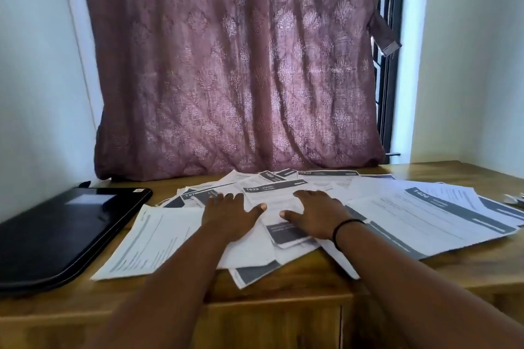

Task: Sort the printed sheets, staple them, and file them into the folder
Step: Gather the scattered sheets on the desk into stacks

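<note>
I am seeing the white printed sheets with dark grey header bands (397, 215) lying fanned in a loose overlapping heap across the wooden bench (283, 292). My left hand (229, 214) and right hand (314, 212) are pressing flat on them, fingers spread, gripping nothing. The closed black plastic folder (62, 229) is sitting left, contents hidden. The print is too blurred to read.

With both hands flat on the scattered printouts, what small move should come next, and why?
Probably draw the left hand and right hand together to gather the white printed sheets with grey header bars, since they lie fanned and overlapping across the wooden table, unsorted.
</note>
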Motion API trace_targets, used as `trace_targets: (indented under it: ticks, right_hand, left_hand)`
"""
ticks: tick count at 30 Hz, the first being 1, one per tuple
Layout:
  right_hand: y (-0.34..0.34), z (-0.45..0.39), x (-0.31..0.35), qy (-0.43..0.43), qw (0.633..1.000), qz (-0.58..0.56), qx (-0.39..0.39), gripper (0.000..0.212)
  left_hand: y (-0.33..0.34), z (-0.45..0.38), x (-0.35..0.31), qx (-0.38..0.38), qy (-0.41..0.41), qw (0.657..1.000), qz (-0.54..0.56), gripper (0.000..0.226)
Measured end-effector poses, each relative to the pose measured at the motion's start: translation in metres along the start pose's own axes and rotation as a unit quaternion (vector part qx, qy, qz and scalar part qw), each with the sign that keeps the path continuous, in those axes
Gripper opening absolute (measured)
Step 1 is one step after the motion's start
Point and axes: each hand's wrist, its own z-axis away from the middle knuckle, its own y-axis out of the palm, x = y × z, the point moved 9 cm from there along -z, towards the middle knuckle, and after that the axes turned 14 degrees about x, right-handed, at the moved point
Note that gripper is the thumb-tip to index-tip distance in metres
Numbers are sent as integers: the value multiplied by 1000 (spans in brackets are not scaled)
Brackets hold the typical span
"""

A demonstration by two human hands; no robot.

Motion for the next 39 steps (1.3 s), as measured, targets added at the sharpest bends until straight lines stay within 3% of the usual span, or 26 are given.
trace_targets:
  ticks: [4,7,11,14,17,22,27,31,35,39]
  right_hand:
    - [-12,-54,-60,100,994,-7,52,78]
    - [-9,-89,-91,128,986,-38,104,82]
    - [5,-109,-105,150,985,-42,81,87]
    - [-1,-113,-104,133,990,-40,23,67]
    - [3,-115,-109,113,986,-124,5,49]
    - [7,-117,-115,95,961,-261,3,48]
    - [6,-110,-115,79,921,-381,-7,46]
    - [9,-109,-115,62,913,-403,13,51]
    - [5,-104,-107,42,897,-441,10,51]
    - [2,-106,-96,-7,879,-476,20,29]
  left_hand:
    - [0,-55,-5,13,3,999,42,80]
    - [20,-71,-7,-8,32,992,120,76]
    - [18,-83,18,-40,39,980,190,79]
    - [24,-89,21,8,27,980,197,80]
    - [26,-89,18,23,51,966,252,71]
    - [17,-89,29,3,36,905,425,63]
    - [15,-89,46,-31,16,808,588,61]
    - [16,-85,52,-6,9,766,643,33]
    - [18,-88,55,21,5,723,691,27]
    - [16,-83,35,87,46,678,728,24]
